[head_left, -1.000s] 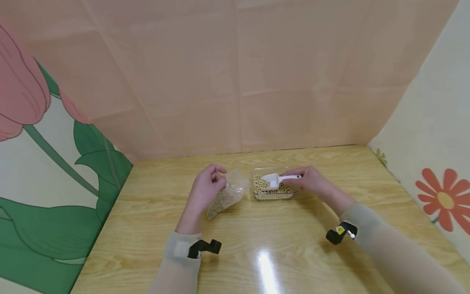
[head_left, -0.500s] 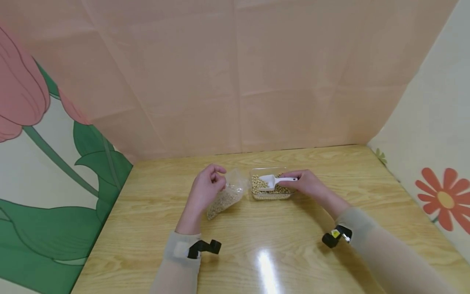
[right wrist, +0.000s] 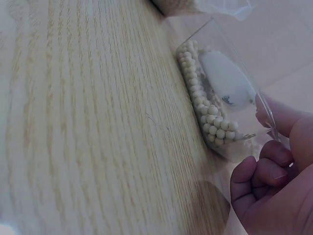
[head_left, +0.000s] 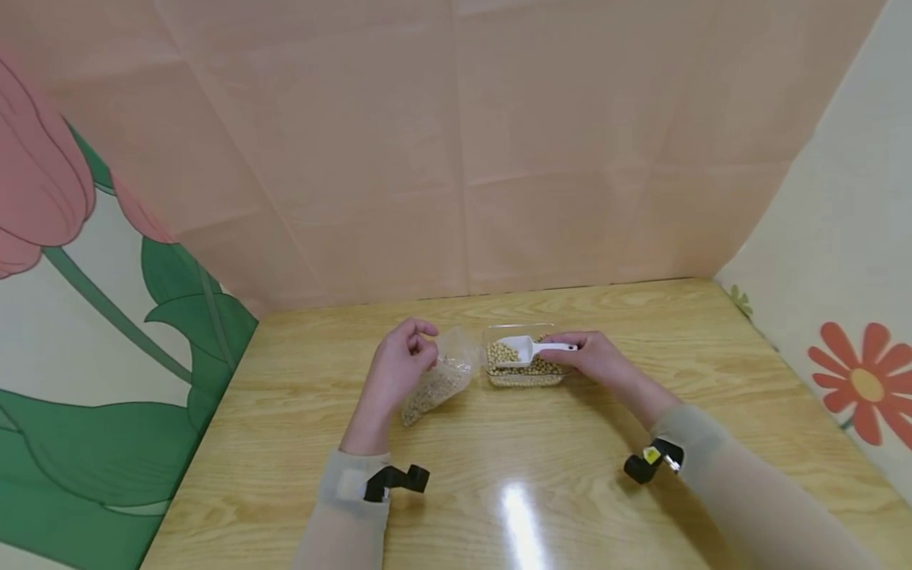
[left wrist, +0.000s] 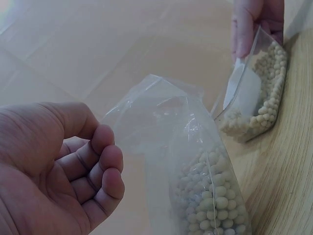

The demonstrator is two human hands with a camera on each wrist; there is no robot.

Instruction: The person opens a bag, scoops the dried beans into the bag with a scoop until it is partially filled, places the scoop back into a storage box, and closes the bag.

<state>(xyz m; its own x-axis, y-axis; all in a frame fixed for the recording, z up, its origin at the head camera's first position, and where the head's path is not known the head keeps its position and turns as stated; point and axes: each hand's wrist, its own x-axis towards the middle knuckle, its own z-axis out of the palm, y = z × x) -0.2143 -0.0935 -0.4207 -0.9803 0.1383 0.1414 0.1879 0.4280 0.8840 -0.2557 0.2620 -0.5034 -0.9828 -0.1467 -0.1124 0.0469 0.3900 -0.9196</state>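
My left hand (head_left: 402,360) pinches the open top edge of a clear plastic bag (head_left: 438,388). The bag leans on the table, its lower part filled with pale round beans (left wrist: 215,196). To its right, a clear rectangular container (head_left: 527,375) holds a layer of similar beans (left wrist: 269,73). My right hand (head_left: 598,360) grips a white scoop (head_left: 522,350) by its handle, over the container's right side. The scoop's bowl lies inside the container among the beans, its mouth pointing left, with some beans in it. In the right wrist view, the scoop (right wrist: 225,78) shows through the container's wall.
The wood-grain table (head_left: 456,475) extends in front of and beside the bag and container. A pinkish cloth backdrop (head_left: 456,158) rises at its back edge. Walls with painted flowers (head_left: 865,384) stand at both sides. A camera is strapped to each wrist.
My right hand has moved slightly left with the scoop, pushing its bowl farther into the beans; more beans lie at its mouth. My left hand and the bag stay in place.
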